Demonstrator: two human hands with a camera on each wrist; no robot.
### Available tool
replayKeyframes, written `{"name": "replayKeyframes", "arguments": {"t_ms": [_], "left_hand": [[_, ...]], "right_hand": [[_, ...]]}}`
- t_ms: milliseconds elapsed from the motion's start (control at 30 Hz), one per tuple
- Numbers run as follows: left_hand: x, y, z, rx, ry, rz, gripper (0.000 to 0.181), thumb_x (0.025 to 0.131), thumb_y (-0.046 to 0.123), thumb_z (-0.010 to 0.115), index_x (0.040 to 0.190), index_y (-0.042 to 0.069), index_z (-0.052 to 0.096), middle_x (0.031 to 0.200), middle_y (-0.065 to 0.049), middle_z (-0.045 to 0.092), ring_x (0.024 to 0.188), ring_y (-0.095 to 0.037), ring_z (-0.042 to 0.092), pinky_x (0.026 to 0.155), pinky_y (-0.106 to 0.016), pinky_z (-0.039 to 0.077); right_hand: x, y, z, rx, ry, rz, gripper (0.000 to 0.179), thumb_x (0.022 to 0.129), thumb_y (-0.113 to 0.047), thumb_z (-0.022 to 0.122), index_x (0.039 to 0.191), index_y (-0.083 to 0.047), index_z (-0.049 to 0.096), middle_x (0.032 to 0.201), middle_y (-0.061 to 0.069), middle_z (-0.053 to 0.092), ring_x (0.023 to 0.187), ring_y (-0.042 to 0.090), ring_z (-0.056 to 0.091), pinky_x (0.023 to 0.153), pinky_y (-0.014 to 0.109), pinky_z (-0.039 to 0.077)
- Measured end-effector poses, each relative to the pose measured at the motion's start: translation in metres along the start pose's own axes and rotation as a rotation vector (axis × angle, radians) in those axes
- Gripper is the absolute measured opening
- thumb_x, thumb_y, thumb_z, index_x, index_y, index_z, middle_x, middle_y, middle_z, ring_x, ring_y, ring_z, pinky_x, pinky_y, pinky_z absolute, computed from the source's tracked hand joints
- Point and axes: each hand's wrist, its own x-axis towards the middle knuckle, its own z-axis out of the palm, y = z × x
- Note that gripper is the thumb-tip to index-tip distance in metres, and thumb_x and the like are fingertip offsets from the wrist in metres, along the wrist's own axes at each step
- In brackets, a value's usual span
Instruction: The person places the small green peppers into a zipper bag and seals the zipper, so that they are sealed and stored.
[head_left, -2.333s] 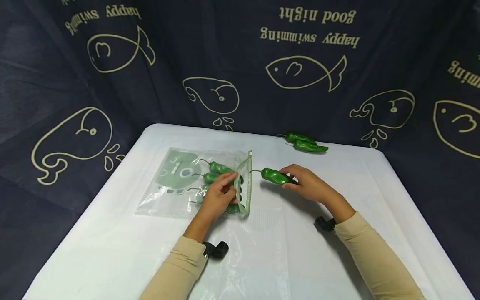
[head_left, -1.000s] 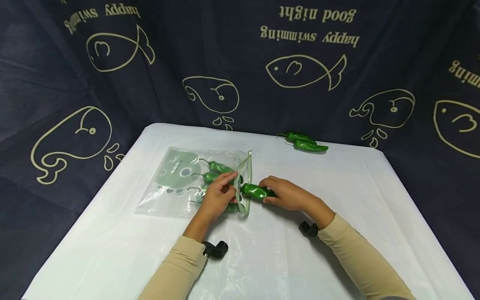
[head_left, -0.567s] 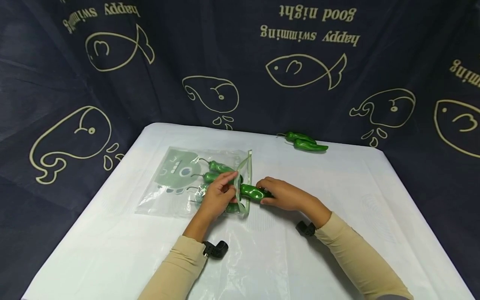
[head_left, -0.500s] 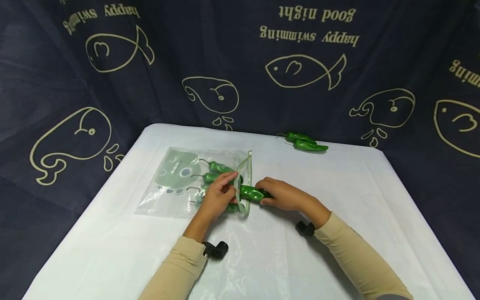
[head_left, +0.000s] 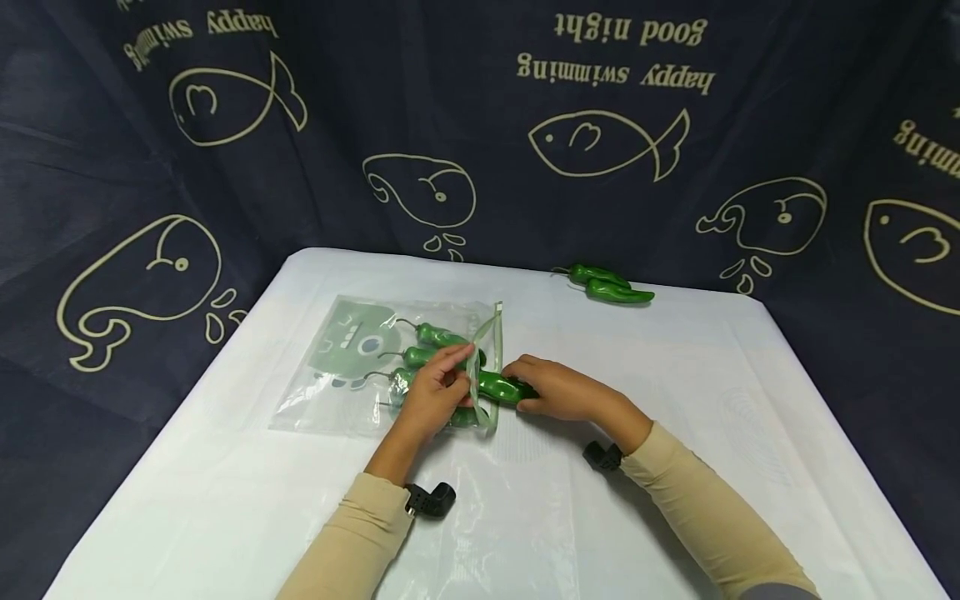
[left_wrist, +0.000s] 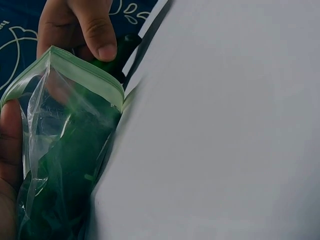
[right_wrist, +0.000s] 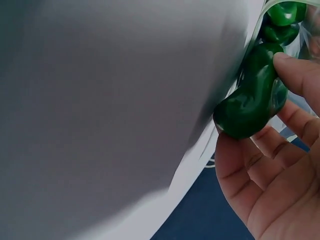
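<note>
My left hand (head_left: pixel 433 393) holds the open mouth of a clear zip bag (head_left: pixel 296 407) with green trim and a printed green monster. Several green peppers (head_left: pixel 435 335) lie inside it, stems pointing away from the mouth. My right hand (head_left: pixel 558 390) grips another green pepper (head_left: pixel 501 387) by its tip end; its stem end is inside the bag mouth. In the right wrist view, thumb and fingers surround this pepper (right_wrist: pixel 250 102), with others just beyond it. The left wrist view has the green zip strip (left_wrist: pixel 82 75) spread, with the right thumb (left_wrist: pixel 100 37) above it.
Two more green peppers (head_left: pixel 618 292) lie together at the far edge of the white-covered table (head_left: pixel 660 333). A dark curtain (head_left: pixel 465 92) with fish and whale drawings hangs behind. Black wrist devices (head_left: pixel 431 500) sit on both forearms.
My right hand has carried the pepper left, from beside the bag into its mouth, and pushed it a little deeper. My left hand has stayed at the bag's mouth.
</note>
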Motion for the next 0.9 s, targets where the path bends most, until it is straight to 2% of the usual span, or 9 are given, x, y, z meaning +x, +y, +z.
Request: {"name": "replayKeyframes", "arguments": {"t_ms": [133,400,700,900], "left_hand": [[0.000,0.000,0.000,0.011,-0.003,-0.001,0.050,0.092,-0.012,0.050,0.142,-0.007,0.048,0.146,-0.013,0.044,0.092,-0.022,0.055,0.068,-0.026,0.061],[0.000,0.000,0.000,0.010,-0.009,0.000,0.051,0.092,-0.012,0.050,0.142,-0.007,0.048,0.146,-0.014,0.044,0.092,-0.023,0.056,0.068,-0.025,0.060],[0.001,0.000,-0.001,0.002,0.001,-0.010,0.050,0.092,-0.012,0.050,0.141,-0.005,0.051,0.146,-0.012,0.044,0.091,-0.020,0.055,0.068,-0.027,0.061],[0.000,-0.001,-0.001,-0.010,0.002,-0.008,0.050,0.091,-0.013,0.050,0.140,-0.004,0.052,0.146,-0.012,0.045,0.092,-0.023,0.055,0.067,-0.026,0.060]], "right_hand": [[0.002,0.000,0.000,0.000,-0.011,0.010,0.049,0.091,-0.014,0.074,0.136,-0.008,0.056,0.124,0.005,0.058,0.103,0.014,0.056,0.088,0.035,0.052],[0.005,0.001,0.002,0.004,0.000,-0.031,0.049,0.091,-0.010,0.073,0.137,-0.006,0.055,0.126,0.009,0.057,0.109,0.019,0.056,0.092,0.038,0.051],[0.011,0.000,0.004,-0.038,0.028,-0.036,0.051,0.091,-0.012,0.073,0.139,-0.007,0.056,0.120,0.009,0.057,0.103,0.018,0.056,0.089,0.038,0.052],[0.015,-0.002,0.004,-0.017,0.048,-0.037,0.043,0.090,-0.010,0.074,0.130,-0.005,0.059,0.116,0.007,0.059,0.099,0.017,0.056,0.085,0.037,0.051]]}}
